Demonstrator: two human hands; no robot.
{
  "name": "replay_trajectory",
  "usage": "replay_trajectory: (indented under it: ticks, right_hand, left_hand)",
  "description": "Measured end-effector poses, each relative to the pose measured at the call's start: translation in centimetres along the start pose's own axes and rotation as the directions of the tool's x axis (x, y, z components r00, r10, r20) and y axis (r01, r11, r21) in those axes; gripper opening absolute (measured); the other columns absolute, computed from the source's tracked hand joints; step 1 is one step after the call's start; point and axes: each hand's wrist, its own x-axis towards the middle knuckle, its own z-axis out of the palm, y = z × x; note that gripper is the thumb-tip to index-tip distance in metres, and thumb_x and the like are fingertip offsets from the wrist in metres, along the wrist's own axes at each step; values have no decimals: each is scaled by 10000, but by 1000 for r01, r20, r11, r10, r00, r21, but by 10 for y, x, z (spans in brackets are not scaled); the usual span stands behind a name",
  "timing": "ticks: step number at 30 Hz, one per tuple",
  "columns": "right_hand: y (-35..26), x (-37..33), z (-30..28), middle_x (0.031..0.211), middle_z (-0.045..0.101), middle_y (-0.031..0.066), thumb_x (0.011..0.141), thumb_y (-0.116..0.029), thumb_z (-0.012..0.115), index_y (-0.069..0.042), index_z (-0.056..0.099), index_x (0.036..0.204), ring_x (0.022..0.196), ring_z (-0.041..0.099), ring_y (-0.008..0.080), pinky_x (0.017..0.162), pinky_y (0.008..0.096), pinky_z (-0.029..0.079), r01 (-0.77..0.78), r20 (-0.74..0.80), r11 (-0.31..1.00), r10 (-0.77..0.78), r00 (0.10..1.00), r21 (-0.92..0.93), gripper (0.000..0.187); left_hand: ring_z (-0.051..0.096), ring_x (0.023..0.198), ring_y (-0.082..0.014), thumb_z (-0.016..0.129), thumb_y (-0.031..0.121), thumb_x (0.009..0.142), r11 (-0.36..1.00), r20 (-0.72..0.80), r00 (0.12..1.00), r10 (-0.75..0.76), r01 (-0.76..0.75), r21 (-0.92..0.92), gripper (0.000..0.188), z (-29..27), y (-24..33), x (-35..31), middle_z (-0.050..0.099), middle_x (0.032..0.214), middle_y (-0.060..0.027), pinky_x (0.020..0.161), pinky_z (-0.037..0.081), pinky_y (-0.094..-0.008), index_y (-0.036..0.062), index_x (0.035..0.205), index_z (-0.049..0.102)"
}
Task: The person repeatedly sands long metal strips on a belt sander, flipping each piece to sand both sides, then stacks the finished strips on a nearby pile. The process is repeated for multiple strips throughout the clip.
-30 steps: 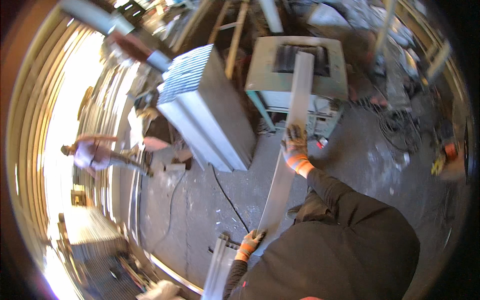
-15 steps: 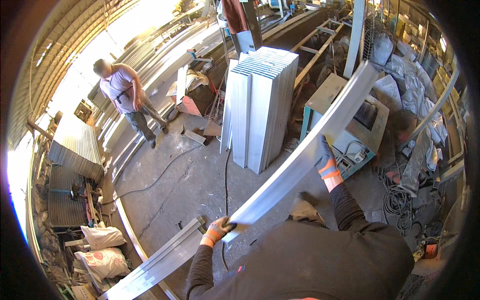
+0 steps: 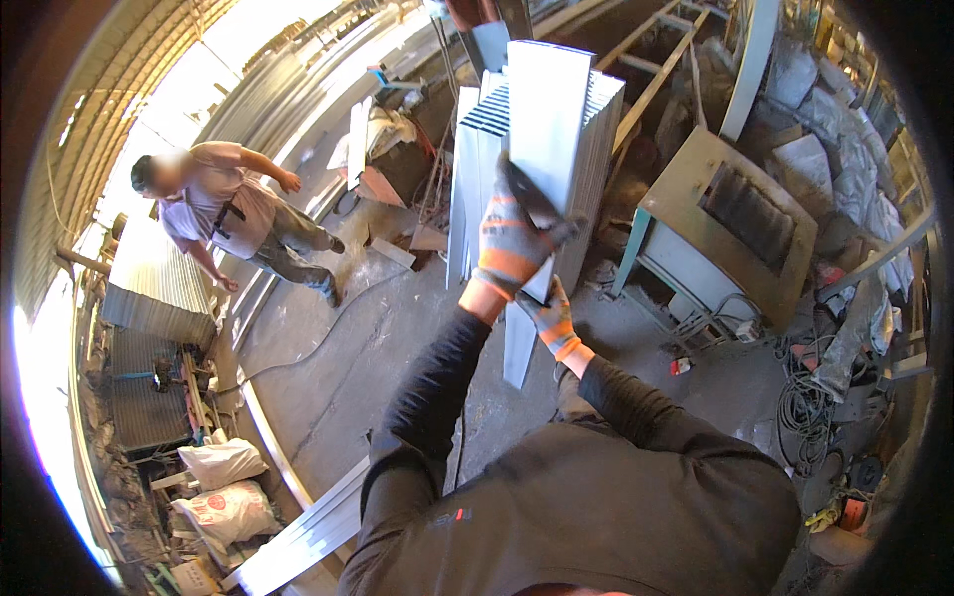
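Observation:
A long pale metal profile (image 3: 549, 109) is held near upright before me, its far end overlapping a standing stack of similar metal profiles (image 3: 594, 149). My left hand (image 3: 512, 238), in a grey and orange work glove, is closed across the profile's lower part. Near its lower end my right hand (image 3: 553, 320), gloved alike, grips the edge from the right; some of its fingers are hidden behind the metal. The held profile covers much of the stack's middle. Whether it touches the stack I cannot tell.
To the left a person (image 3: 234, 214) stands on the concrete floor near piled corrugated sheets (image 3: 164, 288). Right of the stack is a metal machine cabinet (image 3: 730, 228), with coiled cables (image 3: 807, 407) beyond. Metal profiles (image 3: 308, 536) and white sacks (image 3: 229, 512) lie at lower left.
The profile has swung from a slanting position to near upright by the stack. My left hand moved up and the right hand down to its lower end. The other person has stepped nearer.

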Motion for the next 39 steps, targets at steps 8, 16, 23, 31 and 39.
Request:
replay_trajectory:
  ticks: [8,16,23,31,39]
  right_hand:
    - [149,213,-21,1286,777,297,973,-633,792,-32,633,1406,1207,742,504,1037,562,596,-178,127,485,531,838,-856,758]
    - [261,322,-5,1396,747,275,1072,-458,670,-8,720,1390,1272,731,456,1089,552,581,238,420,426,409,810,-873,553]
    - [281,336,11,1354,780,251,1084,-374,587,-10,781,1316,1210,762,430,1066,546,590,-119,113,458,448,887,-881,473]
    - [304,350,14,1338,792,241,1090,-428,560,-36,813,1282,1209,769,414,1050,546,597,-93,133,366,548,826,-926,505]
    - [242,360,11,1343,754,322,1031,-578,708,-10,716,1357,1304,713,475,1085,555,579,-341,-29,409,604,796,-846,655]
  left_hand:
    - [698,1268,-465,998,346,800,964,234,937,-259,235,124,1174,112,-235,104,642,1410,-303,1085,584,-484,-37,1648,282]
    - [698,1255,-428,1005,273,752,912,189,895,-405,411,5,1086,167,-361,124,664,1385,-268,1092,571,-481,-42,1575,370]
    - [641,1314,-502,997,337,733,851,127,860,-495,449,273,1129,178,-390,112,651,1412,-310,1144,534,-498,-132,1565,395]
    - [522,1475,-510,964,323,783,839,120,874,-470,401,367,1193,161,-366,108,515,1590,-341,1274,428,-515,-85,1696,315]
    - [518,1519,-458,825,86,823,803,-190,822,-537,567,183,947,104,-514,126,551,1607,-289,1309,398,-474,-49,1663,411]
